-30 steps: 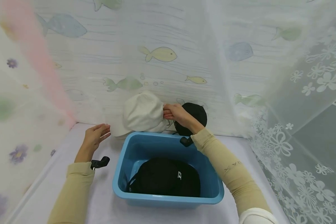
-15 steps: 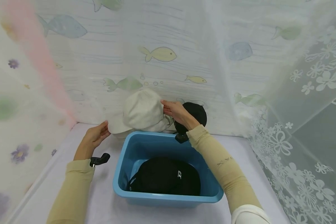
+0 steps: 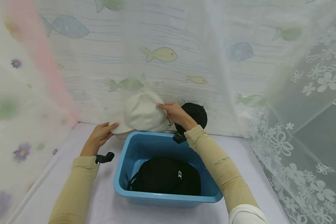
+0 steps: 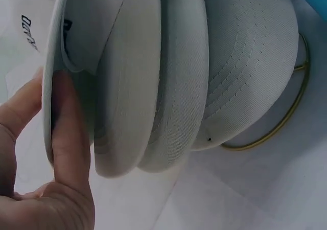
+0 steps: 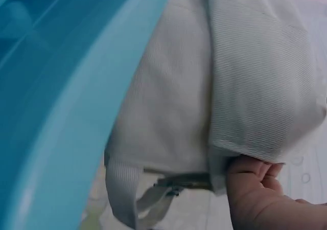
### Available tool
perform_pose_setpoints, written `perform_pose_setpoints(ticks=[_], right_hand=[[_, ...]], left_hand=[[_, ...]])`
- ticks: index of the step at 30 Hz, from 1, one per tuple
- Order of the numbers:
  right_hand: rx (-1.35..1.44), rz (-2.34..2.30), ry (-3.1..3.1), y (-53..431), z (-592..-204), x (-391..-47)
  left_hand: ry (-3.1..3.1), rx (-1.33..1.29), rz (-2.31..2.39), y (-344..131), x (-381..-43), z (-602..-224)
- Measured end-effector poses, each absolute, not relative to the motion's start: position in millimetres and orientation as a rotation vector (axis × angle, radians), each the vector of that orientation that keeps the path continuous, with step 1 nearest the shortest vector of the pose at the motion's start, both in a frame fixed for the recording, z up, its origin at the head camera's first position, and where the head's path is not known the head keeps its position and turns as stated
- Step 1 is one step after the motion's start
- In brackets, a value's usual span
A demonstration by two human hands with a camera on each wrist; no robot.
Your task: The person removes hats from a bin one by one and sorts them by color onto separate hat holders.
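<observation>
- Beige sleeves [image 3: 74, 193] are cut off by the lower edge of the head view.
- A blue basin [image 3: 156, 144] is set on white cloth [image 3: 105, 186]; inside it, a black cap [image 3: 162, 175] is held low, its underside hidden.
- By the left hand [image 3: 100, 133], the brim of the outermost white cap [image 3: 144, 112] is pinched: fingers and thumb are parted only by the brim's thickness.
- By the right hand [image 3: 176, 113], the same cap is gripped at its rear edge with bent fingers; how deep the fingertips are tucked is hidden by the fabric.
- That cap is found just beyond the basin's far rim, towards its left half. Its long axis is laid from left to right, roughly along that rim, with the brim pointed at the left hand and the rear turned to the right. Neither hand is placed nearer, since the cap is touched by both.
- Beneath it, other brims [image 4: 179, 76] are layered; their crowns are mostly covered. Lettering [image 4: 29, 33] is shown at a slant and cannot be read.
- A gold-coloured wire loop [image 4: 278, 135] is partly covered by the brims; what it belongs to cannot be told.
- A second black cap [image 3: 197, 113] is partly blocked by the right hand and wrist.
- Behind everything, a fish-printed curtain [image 3: 162, 28] is hung.
</observation>
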State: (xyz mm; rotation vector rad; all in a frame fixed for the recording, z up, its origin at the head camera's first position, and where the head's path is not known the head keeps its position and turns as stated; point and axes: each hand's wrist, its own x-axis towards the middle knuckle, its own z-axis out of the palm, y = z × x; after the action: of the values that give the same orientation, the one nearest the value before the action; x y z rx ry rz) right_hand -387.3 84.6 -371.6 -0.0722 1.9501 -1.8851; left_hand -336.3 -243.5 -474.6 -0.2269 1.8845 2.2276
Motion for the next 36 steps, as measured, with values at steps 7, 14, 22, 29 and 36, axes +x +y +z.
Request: perform_pose_setpoints(ticks=[7,14,22,29,36], right_hand=[[-0.129,-1.799,1.981,92.9,-377.0,-384.5],[-0.233,-1.634,2.128,94.1,-375.5,-379.4],[-0.257,-1.527,2.184,90.8,-373.2,-379.9],[-0.289,-1.567,2.147,88.7,-378.4,-379.3],[-0.288,-1.572,2.182,85.7,-381.5,-376.9]], left_hand=[[2.31,-0.165,2.106,-242.6,-337.9,-462.3],[2.401,-0.103,2.084,-243.1,-340.0,-447.9],[2.43,-0.14,1.958,-240.0,-337.2,-434.4],[2.431,-0.192,1.864,-238.8,-337.6,-440.3],[2.375,-0.228,1.888,-236.7,-336.2,-460.7]])
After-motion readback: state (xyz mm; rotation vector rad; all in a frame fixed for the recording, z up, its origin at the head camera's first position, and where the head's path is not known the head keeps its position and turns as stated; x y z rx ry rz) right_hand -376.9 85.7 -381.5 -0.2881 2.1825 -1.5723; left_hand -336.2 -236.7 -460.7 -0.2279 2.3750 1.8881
